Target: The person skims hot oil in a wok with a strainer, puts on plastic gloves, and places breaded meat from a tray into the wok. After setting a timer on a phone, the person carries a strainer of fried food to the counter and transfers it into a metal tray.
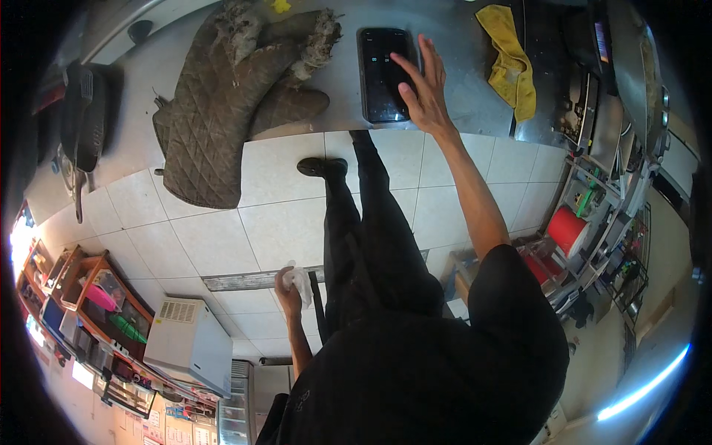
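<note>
My right hand (427, 99) is over a smartphone (378, 89) lying on the steel worktop (345, 119). Its fingers are spread, and the index fingertip meets the dark screen, where small digits show. Down beside my leg, my left hand (287, 297) grips a crumpled white tissue or cloth (301, 282). Left of the phone lie worn, quilted brown oven mitts (214, 133) with torn, fraying ends. One mitt hangs past the worktop's front edge.
A yellow cloth (509, 67) lies to the right on the worktop. Dark-handled utensils (83, 117) are at the far left. Behind me are a white chest-like appliance (186, 339) and a shelf rack (601, 222) bearing a red container (567, 231). Pale floor tiles (283, 228) lie below.
</note>
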The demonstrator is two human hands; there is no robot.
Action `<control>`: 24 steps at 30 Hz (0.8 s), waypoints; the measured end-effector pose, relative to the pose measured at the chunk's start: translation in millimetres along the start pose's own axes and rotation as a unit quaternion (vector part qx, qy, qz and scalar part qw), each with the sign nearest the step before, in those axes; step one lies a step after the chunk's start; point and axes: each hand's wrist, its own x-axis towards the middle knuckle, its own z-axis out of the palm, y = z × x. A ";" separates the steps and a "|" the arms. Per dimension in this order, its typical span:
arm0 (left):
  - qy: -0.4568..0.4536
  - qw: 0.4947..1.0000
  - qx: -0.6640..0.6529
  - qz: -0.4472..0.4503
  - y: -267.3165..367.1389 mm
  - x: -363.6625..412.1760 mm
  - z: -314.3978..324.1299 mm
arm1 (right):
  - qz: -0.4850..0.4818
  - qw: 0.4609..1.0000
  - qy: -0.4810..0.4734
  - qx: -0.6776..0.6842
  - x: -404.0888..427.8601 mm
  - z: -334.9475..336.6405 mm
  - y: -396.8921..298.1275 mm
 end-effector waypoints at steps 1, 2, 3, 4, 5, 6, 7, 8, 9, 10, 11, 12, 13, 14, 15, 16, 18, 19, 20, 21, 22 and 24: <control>-0.002 0.999 0.031 0.009 0.3 -0.8 1.8 | -0.001 1.000 0.002 0.001 -0.1 0.0 0.9; -0.001 0.999 0.032 0.011 0.4 -1.4 4.4 | 0.007 1.000 -0.007 -0.005 -0.5 -0.3 1.7; -0.003 1.000 0.028 -0.007 -1.5 -5.2 6.5 | 0.015 1.000 -0.016 -0.009 -1.6 -0.2 1.7; -0.005 0.999 0.025 -0.025 -3.6 -6.9 8.0 | 0.015 1.000 -0.016 -0.007 -1.5 0.4 2.1; -0.004 0.999 0.026 -0.025 -6.3 -6.4 8.8 | 0.006 1.000 -0.015 -0.006 -0.9 0.9 2.5; -0.004 0.999 0.020 -0.030 -10.0 -6.5 9.2 | -0.002 1.000 -0.015 -0.005 -0.9 0.2 2.7; -0.004 0.999 0.014 -0.035 -13.9 -6.8 9.5 | -0.002 1.000 -0.015 -0.004 -1.9 0.6 3.9; -0.003 0.999 0.015 -0.035 -17.8 -7.3 10.1 | -0.006 1.000 -0.010 0.002 -3.3 1.7 5.6; 0.001 1.000 0.017 -0.024 -19.0 -5.9 11.1 | -0.009 1.000 -0.005 0.007 -3.5 2.3 7.0; 0.006 1.000 0.020 -0.013 -20.1 -5.4 11.5 | -0.010 1.000 -0.004 0.008 -3.8 1.1 8.3; 0.007 1.000 0.021 -0.012 -21.4 -5.4 12.3 | -0.013 1.000 -0.015 -0.002 -4.5 -0.9 10.1; 0.012 1.000 0.022 -0.010 -17.4 -4.9 14.1 | -0.017 0.999 -0.027 -0.011 -2.8 -2.9 7.6; 0.018 1.000 0.024 -0.007 -13.5 -5.5 15.4 | -0.017 0.999 -0.026 -0.010 -1.8 -4.1 4.1; 0.019 0.999 0.025 -0.006 -11.0 -7.1 15.7 | -0.010 1.000 -0.009 0.018 -1.4 -6.1 -0.7; 0.018 0.999 0.035 -0.004 -7.9 -7.4 16.3 | -0.005 0.999 0.008 0.045 0.8 -8.2 -5.6; 0.017 0.999 0.045 -0.001 -6.3 -7.6 17.0 | -0.007 0.999 0.011 0.047 0.8 -8.8 -7.3; 0.026 0.999 0.037 0.002 -9.7 -12.2 17.8 | -0.017 0.999 -0.023 0.022 1.0 -10.9 -9.9; 0.033 0.999 0.029 0.002 -10.6 -15.0 17.4 | -0.020 0.999 -0.018 0.023 2.0 -11.0 -11.3; 0.028 0.999 0.046 0.001 -11.0 -17.9 15.2 | -0.021 0.999 -0.020 0.027 3.2 -9.7 -13.1; 0.029 0.999 0.045 0.009 -6.8 -20.1 12.5 | -0.022 0.999 -0.020 0.028 3.5 -11.4 -15.1; 0.033 0.998 0.045 0.011 -2.6 -25.3 11.3 | -0.026 0.999 -0.013 0.027 3.4 -12.9 -13.2; 0.040 0.998 0.046 0.028 4.5 -40.3 3.1 | -0.031 0.997 -0.001 0.065 0.6 -15.6 -10.9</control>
